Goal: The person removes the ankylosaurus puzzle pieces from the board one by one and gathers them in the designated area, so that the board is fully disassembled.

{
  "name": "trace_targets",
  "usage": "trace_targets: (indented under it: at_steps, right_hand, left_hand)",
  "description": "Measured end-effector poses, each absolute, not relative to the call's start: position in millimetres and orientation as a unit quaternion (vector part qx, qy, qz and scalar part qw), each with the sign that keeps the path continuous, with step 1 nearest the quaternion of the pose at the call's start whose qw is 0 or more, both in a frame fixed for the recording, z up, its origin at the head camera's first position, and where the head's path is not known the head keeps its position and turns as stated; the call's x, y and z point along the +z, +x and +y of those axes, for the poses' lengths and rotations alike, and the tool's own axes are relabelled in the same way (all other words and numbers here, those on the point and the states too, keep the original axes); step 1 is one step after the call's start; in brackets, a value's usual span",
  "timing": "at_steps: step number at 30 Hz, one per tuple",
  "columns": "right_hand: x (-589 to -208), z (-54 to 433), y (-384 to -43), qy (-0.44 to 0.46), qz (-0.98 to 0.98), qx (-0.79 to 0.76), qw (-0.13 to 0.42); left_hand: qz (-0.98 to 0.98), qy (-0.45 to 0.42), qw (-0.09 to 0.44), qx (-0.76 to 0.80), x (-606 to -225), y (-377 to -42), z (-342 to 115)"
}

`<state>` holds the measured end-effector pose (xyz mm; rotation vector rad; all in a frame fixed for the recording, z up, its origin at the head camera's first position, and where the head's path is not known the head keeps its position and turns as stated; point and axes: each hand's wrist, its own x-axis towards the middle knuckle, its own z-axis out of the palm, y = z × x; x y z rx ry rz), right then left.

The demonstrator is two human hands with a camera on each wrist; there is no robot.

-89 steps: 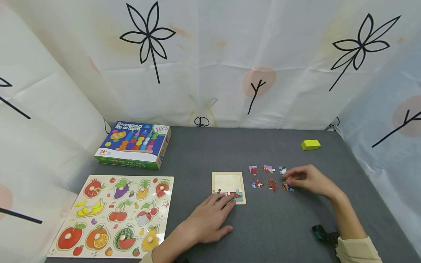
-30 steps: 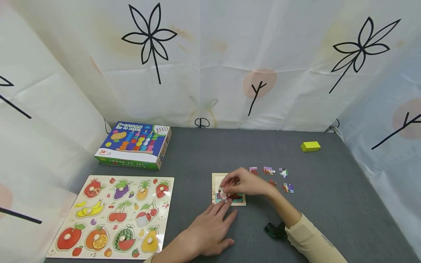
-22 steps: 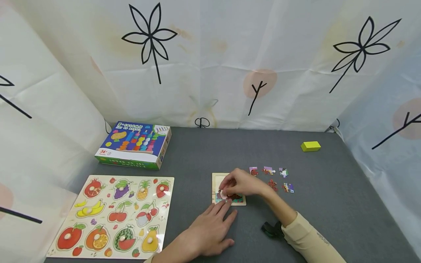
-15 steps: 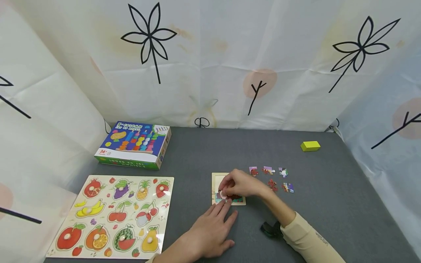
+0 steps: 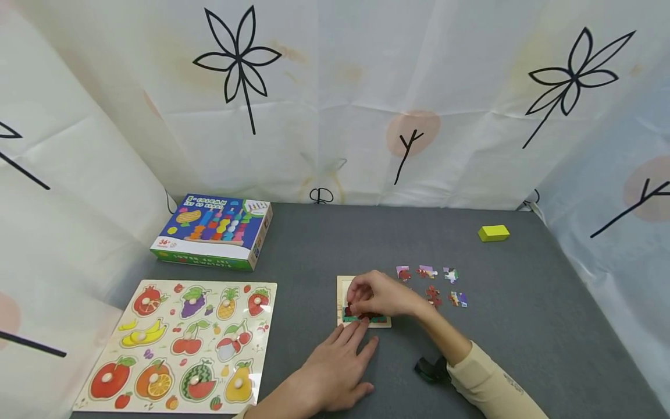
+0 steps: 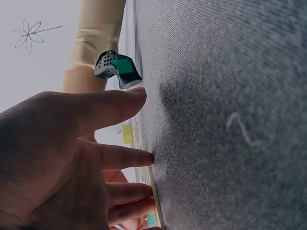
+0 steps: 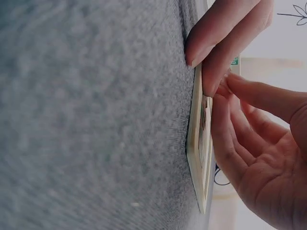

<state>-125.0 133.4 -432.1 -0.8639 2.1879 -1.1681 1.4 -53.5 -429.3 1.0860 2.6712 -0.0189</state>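
A small wooden puzzle tray point(image 5: 342, 285) lies on the grey table, with reddish and teal puzzle pieces fitted along its near side. My left hand point(image 5: 335, 366) rests flat in front of it, fingers spread and fingertips touching its near edge. Over the tray's left part, my right hand point(image 5: 384, 294) has thumb and index finger together, pinching a puzzle piece that the fingers mostly hide. In the right wrist view, the thumb and fingers of the right hand point(image 7: 264, 158) meet just above the tray point(image 7: 194, 143). Loose puzzle pieces point(image 5: 433, 294) lie to the right in two rows.
A fruit peg board point(image 5: 175, 343) lies at the left, below a blue boxed bead set point(image 5: 211, 230). A yellow block point(image 5: 494, 233) sits at the back right. Patterned white cloth point(image 5: 335, 87) hangs around the table. A black device point(image 5: 431, 369) is on the right wrist.
My right hand has gone from the loose pieces leftward to the tray, bringing one piece, and one fewer lies at the right. Lately its fingers shifted only slightly; the left hand stays at the near edge.
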Motion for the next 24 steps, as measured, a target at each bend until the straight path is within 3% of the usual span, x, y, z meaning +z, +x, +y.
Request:
trace_targets:
  at_steps: [6,24]
  right_hand:
    - [-427,141,-122,-0.307,0.805,-0.455,0.224]
    - [-420,209,-109,-0.244,0.81,-0.487,0.219]
  left_hand:
    - [0.918,0.374,0.131,-0.002,-429,1,-54]
    - [0.917,0.372,0.139,0.023,-429,-2,-55]
